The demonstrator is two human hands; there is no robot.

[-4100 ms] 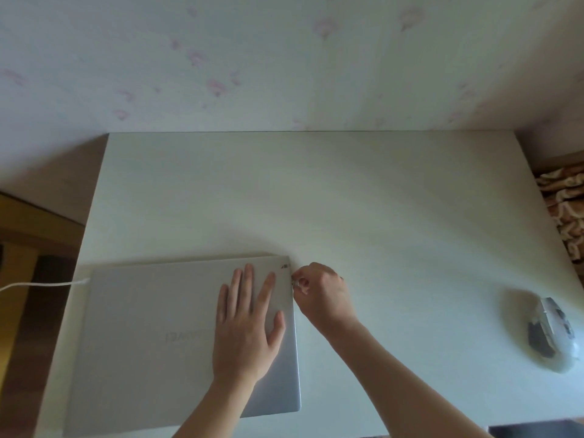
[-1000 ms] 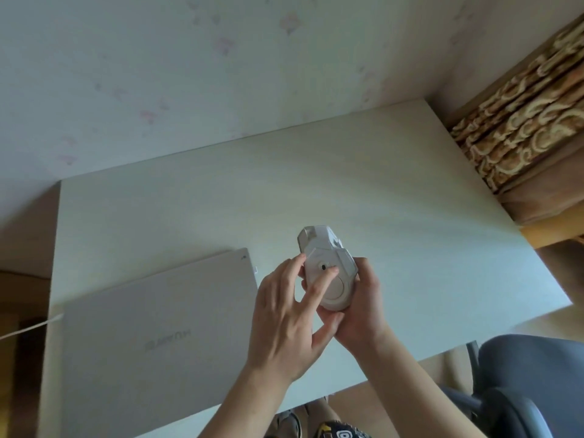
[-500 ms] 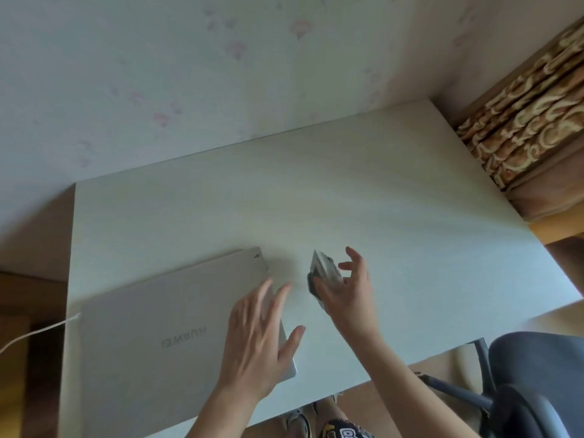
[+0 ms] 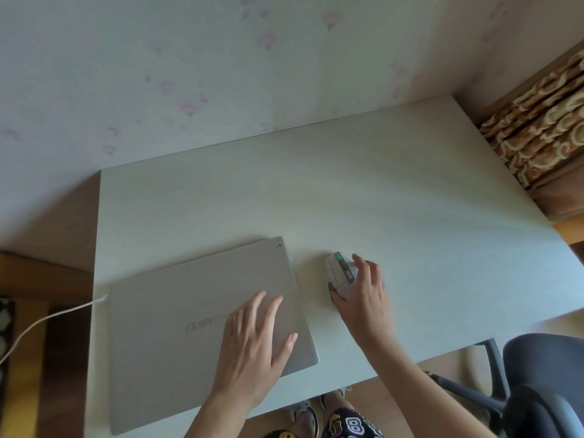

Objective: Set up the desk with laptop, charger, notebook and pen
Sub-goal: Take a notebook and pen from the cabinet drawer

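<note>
A closed silver laptop (image 4: 189,324) lies at the near left of the pale desk (image 4: 379,191). A white charger cable (image 4: 47,320) runs from its left edge off the desk. My left hand (image 4: 256,339) is spread flat over the lid's near right part, fingers straight. A white computer mouse (image 4: 339,273) with a green light sits upright on the desk just right of the laptop. My right hand (image 4: 363,295) cups it, thumb on its left side and fingers over its right. No notebook or pen is in view.
A wallpapered wall (image 4: 221,74) rises behind the desk. A grey office chair (image 4: 537,387) stands at the near right. Patterned brown fabric (image 4: 543,131) lies beyond the desk's right edge. My legs and shoes (image 4: 316,415) show below the front edge.
The mouse, held upside down in both hands a second ago, now sits right way up on the desk under my right hand. My left hand has moved onto the laptop lid.
</note>
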